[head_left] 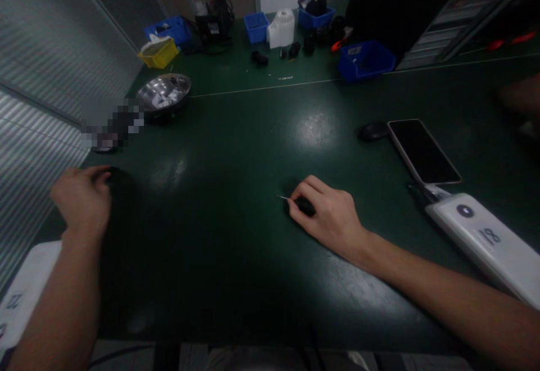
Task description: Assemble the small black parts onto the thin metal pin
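On the green table (202, 191), my right hand (331, 216) rests in a pinch. A short thin metal rod (282, 197) sticks out to the left from between its thumb and forefinger. The dark patch inside the curl of the fingers is too dim to make out. At the table's left side my left hand (84, 199) is closed, its thumb and fingertips drawn together. A small dark thing seems to lie at those fingertips, too unclear to name. Just beyond that hand lies a pixelated item (116, 129), its kind hidden.
A steel bowl (145, 104) with white bits stands back left. A phone (424, 152), a black mouse (373, 131) and a white power bank-like box (485, 241) lie right. Blue bins (367, 62), a yellow basket (162, 53) and a white housing (281, 29) line the back.
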### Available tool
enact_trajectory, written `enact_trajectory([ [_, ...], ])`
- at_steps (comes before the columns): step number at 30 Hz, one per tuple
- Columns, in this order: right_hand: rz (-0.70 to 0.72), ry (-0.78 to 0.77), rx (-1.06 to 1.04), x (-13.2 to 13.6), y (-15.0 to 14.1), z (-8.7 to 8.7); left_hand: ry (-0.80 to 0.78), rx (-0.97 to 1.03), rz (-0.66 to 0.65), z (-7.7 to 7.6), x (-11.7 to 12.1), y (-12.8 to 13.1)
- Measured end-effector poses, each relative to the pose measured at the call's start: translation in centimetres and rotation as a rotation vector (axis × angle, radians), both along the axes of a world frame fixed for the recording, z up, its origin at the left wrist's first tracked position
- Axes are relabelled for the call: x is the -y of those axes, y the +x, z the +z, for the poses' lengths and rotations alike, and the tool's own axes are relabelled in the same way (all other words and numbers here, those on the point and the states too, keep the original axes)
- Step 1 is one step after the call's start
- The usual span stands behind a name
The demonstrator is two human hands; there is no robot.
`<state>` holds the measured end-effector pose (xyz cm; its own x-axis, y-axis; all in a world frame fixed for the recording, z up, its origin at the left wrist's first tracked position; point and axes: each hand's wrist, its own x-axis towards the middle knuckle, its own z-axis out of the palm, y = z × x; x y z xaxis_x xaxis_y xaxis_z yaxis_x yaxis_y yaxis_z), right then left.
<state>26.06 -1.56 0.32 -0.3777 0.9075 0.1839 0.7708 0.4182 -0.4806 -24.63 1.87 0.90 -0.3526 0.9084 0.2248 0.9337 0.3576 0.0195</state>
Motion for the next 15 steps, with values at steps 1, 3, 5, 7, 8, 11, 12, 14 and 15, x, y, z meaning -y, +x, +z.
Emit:
enact_trajectory([
  [1, -0.001, 0.003, -0.001, 0.0, 0.0, 0.0, 0.014, -0.04, -0.006, 0.0, 0.0, 0.1],
  [3, -0.005, 0.009, -0.002, 0.0, 0.0, 0.1, 0.058, -0.142, -0.011, -0.2, 0.0, 0.0],
  [5, -0.002, 0.001, 0.004, 0.0, 0.0, 0.1, 0.043, -0.161, -0.023, -0.5, -0.1, -0.3],
  [7, 0.002, -0.009, 0.012, 0.0, 0.0, 0.1, 0.038, -0.165, -0.031, -0.7, -0.2, -0.6],
  [8, 0.002, -0.012, 0.014, 0.0, 0.0, 0.1, 0.042, -0.167, -0.039, -0.7, -0.2, -0.7],
  [11, -0.003, -0.008, 0.014, 0.1, 0.0, 0.1, 0.07, -0.176, -0.029, -0.8, -0.3, -0.9],
  [12, 0.0, -0.009, 0.013, 0.1, 0.0, 0.1, 0.075, -0.173, -0.022, -0.9, -0.3, -1.0],
  [14, 0.006, -0.011, 0.007, 0.0, 0.0, 0.1, 0.082, -0.158, -0.011, -1.0, -0.3, -1.2],
  [15, 0.011, -0.013, 0.004, 0.0, 0.1, 0.1, 0.083, -0.146, -0.008, -1.0, -0.3, -1.3],
])
